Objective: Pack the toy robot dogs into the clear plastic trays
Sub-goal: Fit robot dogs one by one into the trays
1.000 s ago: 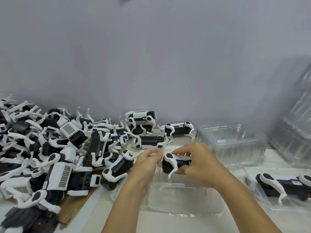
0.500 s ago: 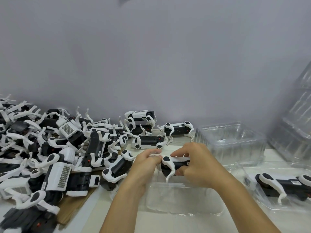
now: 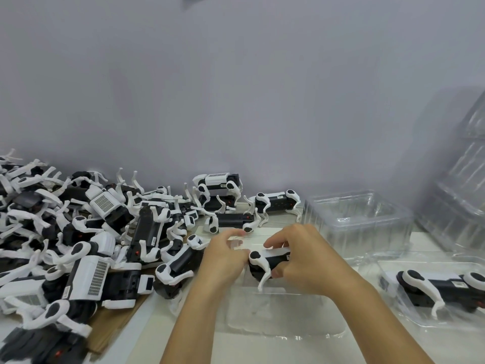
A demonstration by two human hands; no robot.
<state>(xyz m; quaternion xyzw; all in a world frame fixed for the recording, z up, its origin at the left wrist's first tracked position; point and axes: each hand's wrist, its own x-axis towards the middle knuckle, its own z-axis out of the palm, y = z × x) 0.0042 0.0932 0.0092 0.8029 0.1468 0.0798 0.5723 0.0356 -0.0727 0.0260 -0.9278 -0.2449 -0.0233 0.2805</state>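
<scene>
A black-and-white toy robot dog (image 3: pixel 266 264) hangs just above an open clear tray (image 3: pixel 283 316) in front of me. My right hand (image 3: pixel 301 261) grips its body, thumb underneath and fingers over the top. My left hand (image 3: pixel 225 256) holds its left end, fingers curled against it. One white leg of the dog points down into the tray. A second clear tray (image 3: pixel 388 274) at the right holds a packed dog (image 3: pixel 446 287) lying on its side.
A big heap of loose robot dogs (image 3: pixel 86 237) covers the left of the table, over brown cardboard (image 3: pixel 112 321). A stack of empty clear trays (image 3: pixel 359 219) stands behind my right hand. More clear trays (image 3: pixel 464 185) lean at the far right against the wall.
Both hands have lowered the dog a little toward the tray in front of me. The grip of both hands is unchanged.
</scene>
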